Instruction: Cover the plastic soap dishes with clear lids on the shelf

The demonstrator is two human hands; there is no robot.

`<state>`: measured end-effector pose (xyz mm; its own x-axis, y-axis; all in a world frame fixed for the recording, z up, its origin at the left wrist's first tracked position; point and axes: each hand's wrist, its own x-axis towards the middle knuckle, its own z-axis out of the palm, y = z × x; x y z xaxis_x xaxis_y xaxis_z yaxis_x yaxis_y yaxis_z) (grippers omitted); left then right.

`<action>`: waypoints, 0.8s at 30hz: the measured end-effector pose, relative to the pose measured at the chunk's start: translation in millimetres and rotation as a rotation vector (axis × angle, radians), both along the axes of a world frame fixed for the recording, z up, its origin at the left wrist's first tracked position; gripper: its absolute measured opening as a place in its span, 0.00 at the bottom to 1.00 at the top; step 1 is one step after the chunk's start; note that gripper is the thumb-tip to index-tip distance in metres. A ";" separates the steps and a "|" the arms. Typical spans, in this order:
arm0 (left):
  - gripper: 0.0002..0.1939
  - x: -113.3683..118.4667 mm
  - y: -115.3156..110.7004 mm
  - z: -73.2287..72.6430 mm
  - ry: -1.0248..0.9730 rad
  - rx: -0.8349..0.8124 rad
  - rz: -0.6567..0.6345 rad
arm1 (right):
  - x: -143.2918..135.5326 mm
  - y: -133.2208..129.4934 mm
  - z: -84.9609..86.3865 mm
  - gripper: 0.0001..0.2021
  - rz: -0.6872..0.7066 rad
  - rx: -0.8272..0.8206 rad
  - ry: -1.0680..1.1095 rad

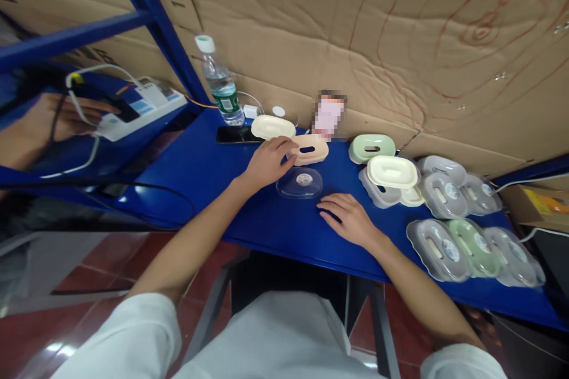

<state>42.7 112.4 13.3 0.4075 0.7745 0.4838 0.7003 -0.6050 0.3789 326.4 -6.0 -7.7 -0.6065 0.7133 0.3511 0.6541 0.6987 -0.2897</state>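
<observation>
My left hand (272,161) reaches over the blue table, its fingers at the left end of a peach oval dish (312,157) with a slot in it. Whether it grips the dish is unclear; thumb and fingers are apart. Just in front of the dish lies a clear plastic lid (299,189) with a round label. My right hand (348,217) rests palm down on the table, right of the lid, fingers spread and holding nothing. Behind my left hand is a cream oval tray (272,127). A cream tray (393,172) and a green dish (372,147) are to the right.
Several lidded grey and green dishes (473,247) cover the table's right side. A water bottle (224,95), a dark phone (236,134) and a pixelated upright object (328,117) stand or lie at the back. Another person's hand (73,118) is beyond the blue frame, by a power strip (142,113).
</observation>
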 end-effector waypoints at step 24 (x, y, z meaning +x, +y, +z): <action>0.14 -3.6 -12.0 -21.6 -0.007 -0.037 -0.076 | 2.4 -4.6 0.0 0.12 -0.010 -0.027 0.023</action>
